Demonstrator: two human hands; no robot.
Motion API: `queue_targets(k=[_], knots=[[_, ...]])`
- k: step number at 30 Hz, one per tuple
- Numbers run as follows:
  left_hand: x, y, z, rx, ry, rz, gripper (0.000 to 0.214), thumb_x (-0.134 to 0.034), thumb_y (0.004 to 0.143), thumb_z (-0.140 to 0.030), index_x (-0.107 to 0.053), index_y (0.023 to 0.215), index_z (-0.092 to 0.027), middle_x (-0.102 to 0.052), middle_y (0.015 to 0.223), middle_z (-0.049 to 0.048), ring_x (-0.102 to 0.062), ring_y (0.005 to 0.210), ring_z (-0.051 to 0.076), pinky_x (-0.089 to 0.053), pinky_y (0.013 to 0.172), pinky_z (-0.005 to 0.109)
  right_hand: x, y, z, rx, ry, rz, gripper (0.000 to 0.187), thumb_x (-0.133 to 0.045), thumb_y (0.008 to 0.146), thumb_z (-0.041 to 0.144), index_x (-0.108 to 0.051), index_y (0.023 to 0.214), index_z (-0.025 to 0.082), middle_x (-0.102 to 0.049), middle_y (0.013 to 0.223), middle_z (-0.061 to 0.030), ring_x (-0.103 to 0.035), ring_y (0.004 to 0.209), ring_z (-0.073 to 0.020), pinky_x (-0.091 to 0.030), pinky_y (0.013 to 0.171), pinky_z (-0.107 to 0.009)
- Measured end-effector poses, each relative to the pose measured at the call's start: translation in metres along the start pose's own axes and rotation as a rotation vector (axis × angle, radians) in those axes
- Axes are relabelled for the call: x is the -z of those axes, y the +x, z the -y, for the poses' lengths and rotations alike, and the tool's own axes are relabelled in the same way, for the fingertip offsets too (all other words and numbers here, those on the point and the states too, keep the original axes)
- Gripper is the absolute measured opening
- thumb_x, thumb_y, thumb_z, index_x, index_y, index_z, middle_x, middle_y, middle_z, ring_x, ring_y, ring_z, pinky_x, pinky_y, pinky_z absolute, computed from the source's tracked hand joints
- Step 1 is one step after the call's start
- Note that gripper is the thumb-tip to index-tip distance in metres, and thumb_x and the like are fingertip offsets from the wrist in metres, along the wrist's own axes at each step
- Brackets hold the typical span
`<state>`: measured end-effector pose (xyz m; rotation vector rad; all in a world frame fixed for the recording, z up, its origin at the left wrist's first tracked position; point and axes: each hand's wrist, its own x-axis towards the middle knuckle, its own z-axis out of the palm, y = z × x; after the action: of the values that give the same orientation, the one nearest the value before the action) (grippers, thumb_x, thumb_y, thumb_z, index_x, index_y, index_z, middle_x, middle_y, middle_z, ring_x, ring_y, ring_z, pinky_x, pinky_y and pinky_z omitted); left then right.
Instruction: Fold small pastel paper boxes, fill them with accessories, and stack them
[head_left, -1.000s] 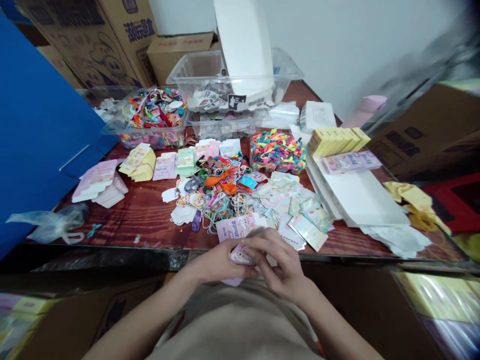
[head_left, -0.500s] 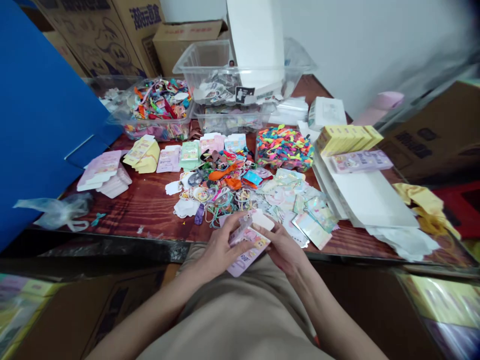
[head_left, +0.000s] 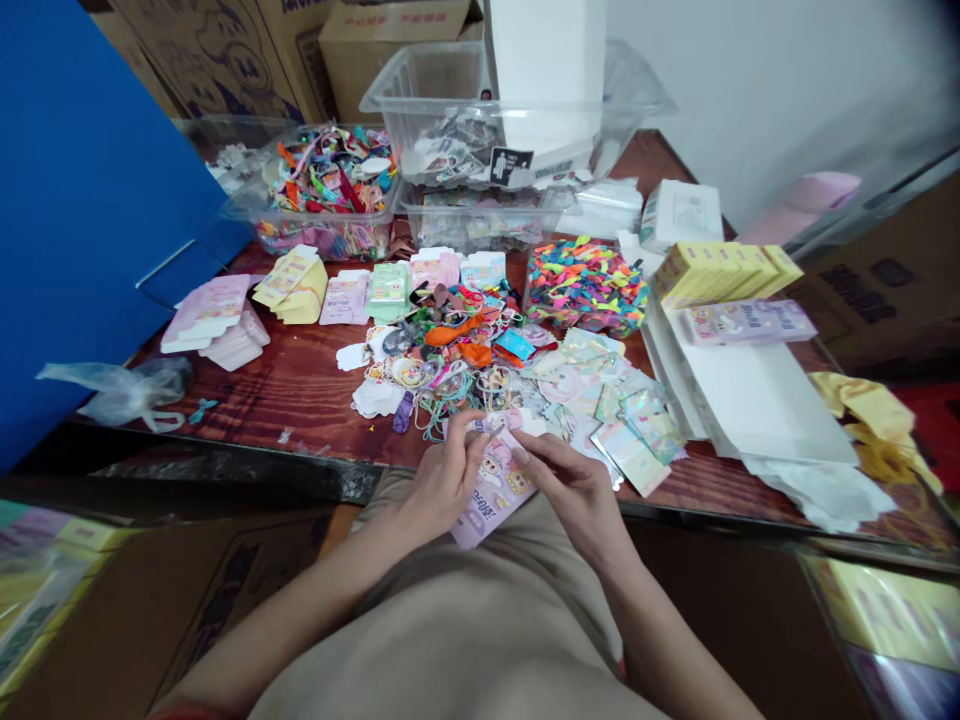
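Observation:
At the table's front edge I hold a small purple printed card box with cartoon figures, tilted in front of my lap. My left hand is closed on its left side, thumb and fingers near the top end. From the right, my right hand pinches the upper right corner with thumb and forefinger. Just beyond the hands lies a mixed heap of hair ties and small trinkets. Shiny pale cards are spread to the right of that heap.
Purple boxes, yellow boxes and green packs lie at left. Clear tubs stand behind, beside a tub of bright balloon-like pieces. A white tray with yellow boxes is at right. A blue panel borders the left.
The white flap at the box's top no longer stands out, and its printed face shows more. My right fingers have moved onto the upper corner. The view has shifted slightly.

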<state>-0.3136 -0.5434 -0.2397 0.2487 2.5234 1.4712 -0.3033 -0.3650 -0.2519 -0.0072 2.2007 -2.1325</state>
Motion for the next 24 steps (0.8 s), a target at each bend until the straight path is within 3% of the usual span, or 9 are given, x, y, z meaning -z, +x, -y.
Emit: queue_targets(k=[7,11,14,18,24], knots=[[0.007,-0.003,0.009,-0.046,0.120,0.033,0.039,-0.032,0.101,-0.034,-0.038,0.136,-0.017,-0.064,0.077,0.0018,-0.058,0.060,0.017,-0.038,0.060,0.028,0.003,0.002,-0.004,-0.105,0.036,0.055,0.026,-0.075,0.081,0.041,-0.080,0.103,0.028,-0.073,0.094,-0.0040,-0.064,0.085,-0.0193,-0.056,0.073,-0.031],[0.011,-0.007,0.008,0.009,0.167,0.069,0.042,-0.031,0.101,-0.033,-0.037,0.140,-0.018,-0.067,0.083,0.0048,-0.065,0.073,0.022,-0.042,0.067,0.031,0.005,0.002,-0.010,-0.176,0.071,0.126,0.029,-0.075,0.081,0.043,-0.079,0.105,0.027,-0.073,0.099,-0.0046,-0.065,0.085,-0.0201,-0.060,0.066,-0.030],[0.015,-0.011,0.004,0.080,0.170,0.058,0.042,-0.029,0.102,-0.035,-0.039,0.140,-0.019,-0.069,0.092,0.0076,-0.067,0.080,0.023,-0.044,0.070,0.032,0.002,-0.001,-0.013,-0.135,0.054,0.187,0.033,-0.071,0.085,0.044,-0.076,0.114,0.029,-0.070,0.097,-0.0046,-0.064,0.078,-0.0176,-0.061,0.059,-0.028],[0.023,-0.021,0.005,0.065,0.137,0.029,0.042,-0.028,0.102,-0.034,-0.038,0.140,-0.018,-0.068,0.091,0.0064,-0.065,0.076,0.021,-0.045,0.071,0.030,-0.006,-0.007,-0.014,-0.182,0.117,0.268,0.033,-0.069,0.087,0.043,-0.073,0.119,0.032,-0.067,0.098,-0.0032,-0.064,0.065,-0.0127,-0.063,0.055,-0.027],[0.033,-0.041,0.024,0.028,0.065,0.006,0.042,-0.031,0.102,-0.033,-0.035,0.141,-0.018,-0.064,0.083,0.0025,-0.059,0.068,0.016,-0.041,0.065,0.027,-0.019,-0.001,-0.011,-0.205,0.186,0.401,0.030,-0.073,0.084,0.039,-0.075,0.113,0.031,-0.067,0.088,-0.0025,-0.066,0.067,-0.0145,-0.065,0.057,-0.029]])
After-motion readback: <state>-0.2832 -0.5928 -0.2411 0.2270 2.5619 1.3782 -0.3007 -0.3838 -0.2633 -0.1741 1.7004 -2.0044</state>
